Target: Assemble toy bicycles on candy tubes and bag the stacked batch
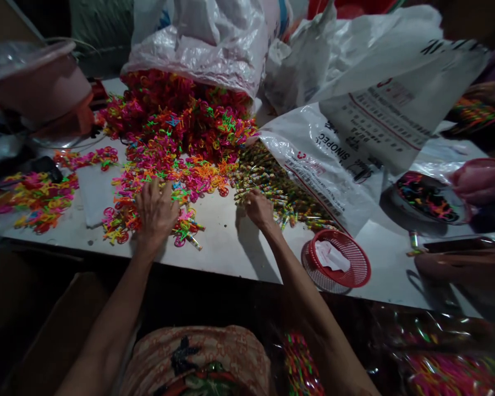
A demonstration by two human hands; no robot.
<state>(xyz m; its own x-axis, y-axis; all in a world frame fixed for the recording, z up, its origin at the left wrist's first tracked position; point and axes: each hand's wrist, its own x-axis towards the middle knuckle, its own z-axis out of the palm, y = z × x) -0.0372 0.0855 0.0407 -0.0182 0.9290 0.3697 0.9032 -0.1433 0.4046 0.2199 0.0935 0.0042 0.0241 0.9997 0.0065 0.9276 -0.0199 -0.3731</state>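
Note:
My left hand [155,212] lies palm down on the near part of a loose heap of small bright plastic pieces [181,124], pink, red, orange, yellow and green. Its fingers are apart and bent a little, their tips among the pieces. My right hand [259,208] is at the near left edge of a pile of small tubes with shiny printed wrapping [268,179]. The fingers there are curled together, and what they hold, if anything, is hidden. One wrapped tube [194,242] lies just right of my left hand, by some plastic pieces.
A white sack [198,44] spills the plastic pieces; a printed white sack [334,148] lies over the tubes. A red mesh basket [361,258] with white paper stands at the front edge. Leftward are a white block [97,195] and a pink basin [37,82]. A bowl [431,201] stands right.

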